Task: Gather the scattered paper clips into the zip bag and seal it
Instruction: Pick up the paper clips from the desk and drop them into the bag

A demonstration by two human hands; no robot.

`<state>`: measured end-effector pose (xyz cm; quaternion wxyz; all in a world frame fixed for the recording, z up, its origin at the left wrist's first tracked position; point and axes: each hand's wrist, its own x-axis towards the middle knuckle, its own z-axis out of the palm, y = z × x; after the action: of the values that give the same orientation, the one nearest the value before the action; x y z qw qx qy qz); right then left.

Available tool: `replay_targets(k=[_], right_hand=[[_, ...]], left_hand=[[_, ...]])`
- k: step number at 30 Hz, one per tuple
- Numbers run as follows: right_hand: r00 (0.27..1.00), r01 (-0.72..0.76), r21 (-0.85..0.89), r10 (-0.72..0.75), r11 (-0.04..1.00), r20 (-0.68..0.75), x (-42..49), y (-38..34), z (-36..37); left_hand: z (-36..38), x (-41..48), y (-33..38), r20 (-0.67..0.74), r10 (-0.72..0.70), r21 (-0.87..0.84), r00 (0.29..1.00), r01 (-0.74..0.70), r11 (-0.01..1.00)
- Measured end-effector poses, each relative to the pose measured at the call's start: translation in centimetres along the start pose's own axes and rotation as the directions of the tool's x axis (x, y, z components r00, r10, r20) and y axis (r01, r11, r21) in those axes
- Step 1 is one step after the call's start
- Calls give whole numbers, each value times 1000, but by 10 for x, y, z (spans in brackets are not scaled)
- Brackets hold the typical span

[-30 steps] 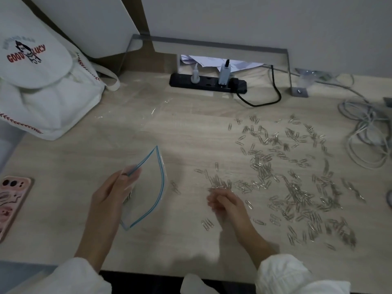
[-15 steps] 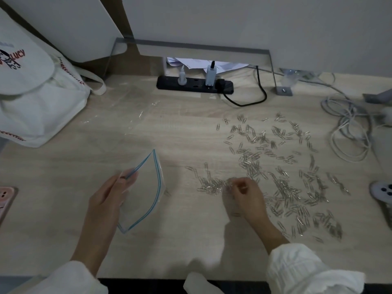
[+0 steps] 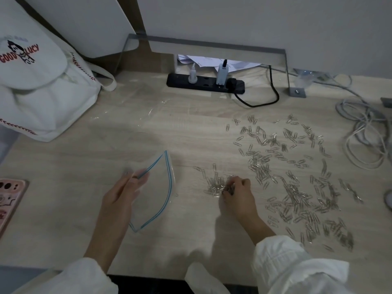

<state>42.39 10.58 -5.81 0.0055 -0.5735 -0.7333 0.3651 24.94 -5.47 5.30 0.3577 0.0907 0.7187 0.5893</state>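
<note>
Pinching at a bunch of paper clips (image 3: 215, 185) just right of the zip bag (image 3: 158, 194) with the right hand (image 3: 238, 199), fingers curled onto them. Held the bag's mouth open with the left hand (image 3: 124, 195), thumb and fingers clamped on one lip. Better raked into bunches than picked singly (thin wire probably slips), mouth kept wide. Worked on a pale desk (image 3: 186, 132): power strip (image 3: 204, 84) beyond the bag, canvas bag (image 3: 44, 96) and phone (image 3: 9, 200) to its left, cables (image 3: 364, 136) far right.
</note>
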Motion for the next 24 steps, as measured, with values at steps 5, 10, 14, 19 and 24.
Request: replay_targets(k=[5, 10, 14, 19, 24], right_hand=[[994, 107, -137, -101, 985, 48, 0, -3, 1], [975, 219, -350, -193, 911, 109, -1, -6, 0], [974, 224, -385, -193, 895, 117, 0, -5, -1], [981, 189, -393, -159, 900, 110, 2, -1, -4], [991, 128, -286, -110, 950, 77, 4, 4, -11]], left_hand=[[1, 2, -1, -19, -8, 14, 1000, 8, 1000], [0, 5, -2, -12, -13, 6, 1000, 13, 1000], [-1, 7, -3, -9, -4, 2, 1000, 4, 1000], [-5, 10, -3, -12, 10, -4, 1000, -10, 1000], [-5, 11, -3, -16, 2, -14, 1000, -2, 1000]])
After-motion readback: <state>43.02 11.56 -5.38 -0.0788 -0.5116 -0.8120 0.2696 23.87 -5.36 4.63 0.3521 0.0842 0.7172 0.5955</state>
